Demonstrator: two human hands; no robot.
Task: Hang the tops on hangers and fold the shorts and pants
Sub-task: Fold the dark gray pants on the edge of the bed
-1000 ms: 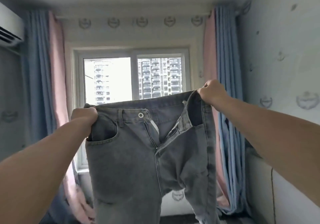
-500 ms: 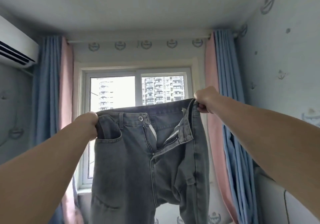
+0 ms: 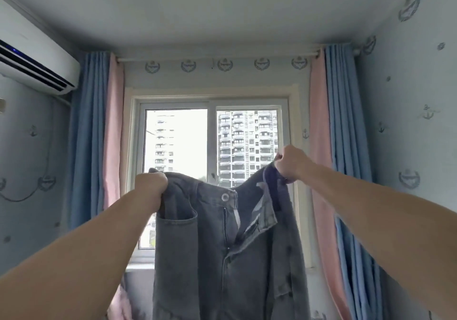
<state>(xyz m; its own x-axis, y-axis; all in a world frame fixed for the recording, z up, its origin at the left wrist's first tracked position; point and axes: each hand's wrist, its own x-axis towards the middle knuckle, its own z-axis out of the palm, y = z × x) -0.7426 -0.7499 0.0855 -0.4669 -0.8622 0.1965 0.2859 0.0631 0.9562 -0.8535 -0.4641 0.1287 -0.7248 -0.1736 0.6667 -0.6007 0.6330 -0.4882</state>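
We hold jeans (image 3: pixel 222 258) up before the window (image 3: pixel 212 146), left hand (image 3: pixel 150 186) and right hand (image 3: pixel 289 162) at the waistband's ends, curtains flanking.

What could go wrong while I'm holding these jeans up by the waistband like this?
The fly on the grey jeans is unzipped, so the front may fold crooked unless flattened. Your right hand is higher than your left hand, so the waistband sags between them and the legs may hang uneven.
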